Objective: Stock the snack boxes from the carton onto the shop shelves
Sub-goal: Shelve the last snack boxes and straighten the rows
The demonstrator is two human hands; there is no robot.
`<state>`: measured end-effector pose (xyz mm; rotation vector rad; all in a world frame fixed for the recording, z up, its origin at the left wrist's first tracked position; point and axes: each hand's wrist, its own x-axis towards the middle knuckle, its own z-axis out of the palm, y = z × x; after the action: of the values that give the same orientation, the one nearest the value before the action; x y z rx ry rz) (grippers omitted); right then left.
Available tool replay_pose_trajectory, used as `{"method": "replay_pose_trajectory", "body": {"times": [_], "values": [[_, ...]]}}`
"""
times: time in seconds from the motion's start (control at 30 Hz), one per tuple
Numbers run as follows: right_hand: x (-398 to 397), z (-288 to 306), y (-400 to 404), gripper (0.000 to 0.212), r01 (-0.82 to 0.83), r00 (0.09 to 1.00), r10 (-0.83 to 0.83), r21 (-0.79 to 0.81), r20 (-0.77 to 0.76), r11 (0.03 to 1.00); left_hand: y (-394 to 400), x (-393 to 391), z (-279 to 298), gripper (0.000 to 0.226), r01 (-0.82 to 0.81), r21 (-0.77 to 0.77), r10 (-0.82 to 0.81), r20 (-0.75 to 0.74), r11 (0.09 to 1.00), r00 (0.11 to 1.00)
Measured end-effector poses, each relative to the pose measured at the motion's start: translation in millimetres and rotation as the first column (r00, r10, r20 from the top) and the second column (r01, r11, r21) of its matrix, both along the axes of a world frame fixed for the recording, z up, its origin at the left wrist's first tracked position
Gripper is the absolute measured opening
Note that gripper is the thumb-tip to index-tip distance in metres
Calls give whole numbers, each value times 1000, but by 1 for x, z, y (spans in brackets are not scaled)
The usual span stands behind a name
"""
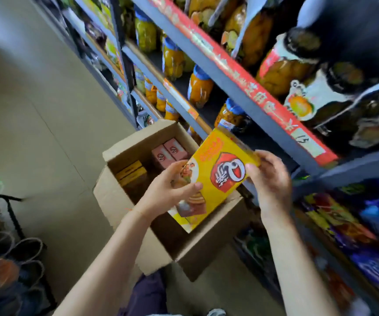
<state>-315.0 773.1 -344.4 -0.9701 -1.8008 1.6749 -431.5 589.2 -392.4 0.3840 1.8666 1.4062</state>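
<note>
Yellow box [215, 176] pinched by both hands' fingers [193, 187] over carton [124, 201]; could clip shelf [241, 87] edge at one o'clock.

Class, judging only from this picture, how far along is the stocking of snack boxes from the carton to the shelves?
Done: none can be confirmed; no matching boxes show on the shelves in view.
In hand: the left hand and right hand hold one yellow snack box above the open carton.
Left: pink boxes and a yellow-brown box remain in the carton.
</note>
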Motion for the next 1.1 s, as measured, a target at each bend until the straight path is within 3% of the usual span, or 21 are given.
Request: {"method": "replay_pose_trajectory", "body": {"times": [0.13, 0.23, 0.3, 0.43, 0.57, 0.67, 0.77, 0.83, 0.93, 1.03, 1.1], "values": [[65, 57, 36, 65, 251, 957, -258, -62, -136, 966, 41, 61, 68, 46, 71, 172, -86, 81, 983, 993], [123, 94, 60, 50, 345, 919, -360, -114, -162, 932, 78, 128, 99, 39, 54, 261, -66, 37, 964, 997], [168, 112, 77, 31, 322, 925, -336, -103, -176, 941, 103, 177, 112, 43, -2, 315, -25, 83, 949, 996], [260, 133, 97, 35, 66, 979, -73, -46, -192, 997, 157, 261, 132, 72, -79, 391, 19, 156, 917, 988], [336, 144, 114, 47, 20, 996, -15, 52, -94, 998, 203, 325, 151, 59, 42, 443, -138, 185, 895, 973], [375, 161, 128, 49, 104, 994, -97, 141, -56, 984, 224, 350, 160, 49, 183, 397, -214, 36, 899, 976], [401, 191, 143, 80, 106, 981, -166, 447, 98, 888, 246, 360, 172, 48, 253, 355, -192, -198, 900, 961], [414, 214, 154, 90, 34, 948, -223, 625, 227, 780, 260, 367, 185, 41, 197, 422, -87, -266, 885, 960], [426, 239, 172, 78, -65, 888, -317, 773, 333, 631, 279, 369, 206, 47, 146, 539, 31, -306, 829, 951], [436, 252, 184, 69, -146, 865, -323, 808, 385, 571, 298, 366, 216, 80, 217, 549, 19, -392, 807, 920], [440, 257, 189, 67, -201, 865, -295, 820, 405, 536, 310, 365, 222, 82, 281, 554, -21, -428, 784, 903]]}}
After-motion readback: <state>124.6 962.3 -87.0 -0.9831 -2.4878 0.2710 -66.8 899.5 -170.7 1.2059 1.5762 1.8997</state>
